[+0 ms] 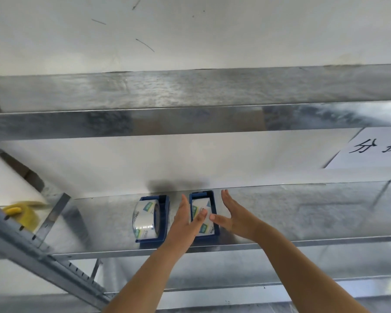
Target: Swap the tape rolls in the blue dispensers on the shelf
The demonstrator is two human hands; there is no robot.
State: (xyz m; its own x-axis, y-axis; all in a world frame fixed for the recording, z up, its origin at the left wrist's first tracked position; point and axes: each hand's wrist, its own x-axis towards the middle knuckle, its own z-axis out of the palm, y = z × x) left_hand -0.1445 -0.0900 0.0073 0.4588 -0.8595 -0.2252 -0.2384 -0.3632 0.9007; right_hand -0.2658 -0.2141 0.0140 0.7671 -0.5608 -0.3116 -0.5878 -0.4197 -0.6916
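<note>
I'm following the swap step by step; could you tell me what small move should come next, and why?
Probably close both hands on the right tape roll and lift it from its blue dispenser: left hand and right hand flank it with straight fingers, gripping nothing yet.

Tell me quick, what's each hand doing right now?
Left hand: open, beside the right dispenser.
Right hand: open, on its other side.

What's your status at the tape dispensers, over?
Left hand and right hand open, flanking right dispenser. Thumbs at its roll. Left dispenser untouched. Nothing blocking.
</note>
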